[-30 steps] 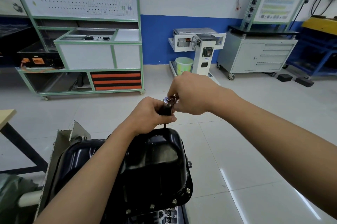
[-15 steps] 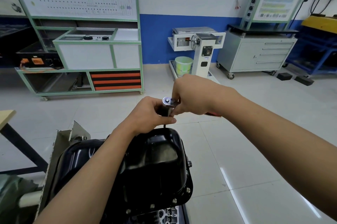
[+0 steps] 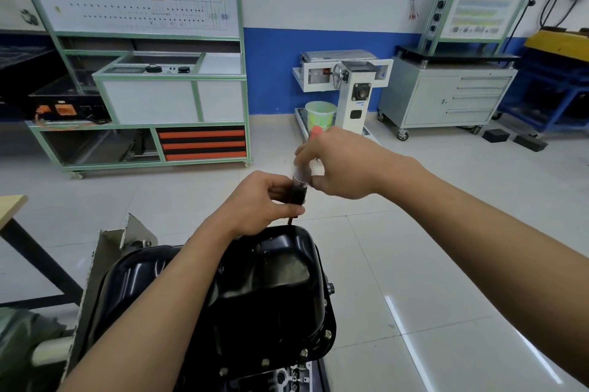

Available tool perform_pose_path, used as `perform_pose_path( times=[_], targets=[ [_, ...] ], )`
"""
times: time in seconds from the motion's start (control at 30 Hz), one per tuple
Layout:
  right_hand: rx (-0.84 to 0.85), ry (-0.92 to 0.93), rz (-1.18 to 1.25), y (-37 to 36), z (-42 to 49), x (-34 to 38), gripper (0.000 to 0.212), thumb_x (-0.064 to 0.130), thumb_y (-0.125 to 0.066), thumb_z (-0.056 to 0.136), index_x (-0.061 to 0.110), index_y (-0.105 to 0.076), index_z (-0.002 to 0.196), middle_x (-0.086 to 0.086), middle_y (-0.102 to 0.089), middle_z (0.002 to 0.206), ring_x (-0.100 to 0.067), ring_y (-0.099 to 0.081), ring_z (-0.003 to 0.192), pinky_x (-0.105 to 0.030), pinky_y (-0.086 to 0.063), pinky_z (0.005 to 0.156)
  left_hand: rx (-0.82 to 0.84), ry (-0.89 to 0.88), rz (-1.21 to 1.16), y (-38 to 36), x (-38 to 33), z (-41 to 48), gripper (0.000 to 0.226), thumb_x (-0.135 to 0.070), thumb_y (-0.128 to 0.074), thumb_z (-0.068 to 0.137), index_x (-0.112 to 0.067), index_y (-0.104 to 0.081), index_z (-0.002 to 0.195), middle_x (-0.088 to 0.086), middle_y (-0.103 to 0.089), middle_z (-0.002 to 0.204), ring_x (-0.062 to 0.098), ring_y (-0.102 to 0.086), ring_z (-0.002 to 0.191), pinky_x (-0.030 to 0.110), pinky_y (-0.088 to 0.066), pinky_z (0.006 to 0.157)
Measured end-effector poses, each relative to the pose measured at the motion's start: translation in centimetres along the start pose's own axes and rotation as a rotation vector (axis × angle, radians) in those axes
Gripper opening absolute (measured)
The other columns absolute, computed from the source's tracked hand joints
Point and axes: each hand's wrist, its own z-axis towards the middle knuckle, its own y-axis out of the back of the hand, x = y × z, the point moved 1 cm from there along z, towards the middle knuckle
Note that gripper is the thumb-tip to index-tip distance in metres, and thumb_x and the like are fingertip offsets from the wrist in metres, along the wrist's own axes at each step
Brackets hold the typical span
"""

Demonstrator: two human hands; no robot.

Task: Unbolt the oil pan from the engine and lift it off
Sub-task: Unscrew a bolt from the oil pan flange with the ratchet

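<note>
The glossy black oil pan (image 3: 271, 289) sits on the engine (image 3: 287, 375) at the bottom centre, with several bolts (image 3: 302, 352) along its near flange. At the pan's far edge a black socket tool (image 3: 298, 194) stands upright. My left hand (image 3: 264, 200) grips its dark body from the left. My right hand (image 3: 338, 162) holds a ratchet with an orange-red handle tip (image 3: 316, 132) on the tool's silver top; the motion blurs it.
A grey metal engine-stand plate (image 3: 105, 251) rises left of the pan. A wooden table corner (image 3: 11, 206) with black legs is at far left. Green-framed training benches (image 3: 159, 89), a white stand (image 3: 353, 85) and a grey drawer cabinet (image 3: 446, 98) line the far wall across tiled floor.
My right hand has swung away from me and the orange handle tip now shows beyond it. My left hand still grips the socket tool in the same place.
</note>
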Motion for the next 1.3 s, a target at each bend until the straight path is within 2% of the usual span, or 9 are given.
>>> perform_pose_path(
  times=[0.1, 0.2, 0.33, 0.47, 0.67, 0.83, 1.03, 1.17, 1.3],
  targets=[
    [-0.011, -0.073, -0.02, 0.6, -0.2, -0.2, 0.013, 0.041, -0.075, 0.082, 0.028, -0.075, 0.081, 0.01, -0.064, 0.073, -0.018, -0.061, 0.081, -0.028, -0.044, 0.059, -0.033, -0.006, 0.005, 0.0, 0.2, 0.1, 0.025, 0.001, -0.083, 0.08, -0.016, -0.076, 0.098, -0.003, -0.079, 0.087, 0.008, -0.075, 0.083, 0.016, -0.054, 0.078],
    [0.051, -0.147, 0.021, 0.5, -0.4, 0.0, 0.049, 0.057, -0.074, 0.078, 0.017, -0.062, 0.053, 0.005, -0.053, 0.049, -0.015, -0.054, 0.06, -0.028, -0.039, 0.051, -0.055, -0.019, 0.021, -0.1, 0.2, 0.2, 0.026, 0.001, -0.083, 0.08, -0.008, -0.076, 0.103, -0.001, -0.079, 0.088, 0.012, -0.076, 0.084, 0.018, -0.055, 0.078],
    [0.094, -0.172, 0.161, -0.7, -0.7, 1.4, 0.053, 0.055, -0.065, 0.086, 0.011, -0.065, 0.057, -0.002, -0.064, 0.051, -0.015, -0.059, 0.057, -0.034, -0.051, 0.057, -0.068, -0.049, 0.067, 0.0, 0.3, 0.3, 0.026, -0.001, -0.083, 0.081, -0.003, -0.073, 0.104, 0.005, -0.079, 0.095, 0.017, -0.076, 0.091, 0.028, -0.058, 0.085],
    [0.047, -0.199, 0.141, -0.5, -0.5, 1.6, 0.051, 0.046, -0.073, 0.083, 0.014, -0.046, 0.054, -0.002, -0.044, 0.051, -0.021, -0.043, 0.05, -0.031, -0.034, 0.051, -0.083, -0.052, 0.052, 0.0, 0.3, 0.1, 0.025, 0.002, -0.082, 0.081, -0.006, -0.074, 0.103, 0.001, -0.079, 0.092, 0.014, -0.075, 0.086, 0.02, -0.055, 0.078],
    [0.027, -0.141, -0.179, 0.4, -0.7, 1.3, 0.016, 0.031, -0.073, 0.088, 0.017, -0.068, 0.093, 0.002, -0.044, 0.071, -0.019, -0.048, 0.062, -0.029, -0.035, 0.054, -0.029, -0.037, 0.053, 0.0, 0.1, 0.0, 0.026, 0.0, -0.082, 0.082, -0.013, -0.075, 0.104, 0.0, -0.078, 0.093, 0.008, -0.073, 0.087, 0.01, -0.049, 0.072],
    [0.076, 0.026, -0.081, 0.4, -0.1, 0.4, 0.044, 0.003, -0.059, 0.09, 0.03, -0.07, 0.123, 0.002, -0.053, 0.145, -0.025, -0.053, 0.125, -0.039, -0.048, 0.098, 0.059, 0.002, 0.042, -0.1, -0.1, -0.1, 0.025, -0.001, -0.083, 0.081, -0.013, -0.076, 0.101, 0.0, -0.079, 0.095, 0.012, -0.074, 0.095, 0.014, -0.052, 0.079],
    [0.075, 0.067, 0.093, -0.1, -0.1, 0.2, 0.043, 0.007, -0.059, 0.091, 0.028, -0.067, 0.127, 0.004, -0.043, 0.155, -0.017, -0.038, 0.142, -0.038, -0.037, 0.112, 0.033, 0.007, 0.048, 0.0, -0.3, -0.3, 0.02, -0.003, -0.084, 0.081, -0.019, -0.076, 0.091, -0.001, -0.079, 0.091, 0.011, -0.074, 0.09, 0.02, -0.056, 0.087],
    [0.021, -0.021, 0.004, 0.7, -0.3, -0.1, 0.03, 0.03, -0.071, 0.087, 0.027, -0.072, 0.117, 0.007, -0.067, 0.112, -0.017, -0.056, 0.108, -0.028, -0.044, 0.08, -0.01, -0.011, 0.058, -0.1, -0.2, -0.2, 0.021, -0.005, -0.086, 0.079, -0.02, -0.075, 0.09, -0.005, -0.077, 0.087, 0.01, -0.074, 0.087, 0.019, -0.054, 0.085],
    [0.037, -0.115, -0.012, 1.5, -0.8, 0.0, 0.028, 0.053, -0.078, 0.078, 0.026, -0.073, 0.072, 0.012, -0.055, 0.06, -0.01, -0.052, 0.063, -0.026, -0.037, 0.054, -0.046, -0.011, 0.074, -0.2, -0.1, 0.1, 0.024, -0.007, -0.088, 0.077, -0.014, -0.077, 0.098, -0.004, -0.078, 0.087, 0.012, -0.075, 0.088, 0.024, -0.056, 0.088]
  ],
)
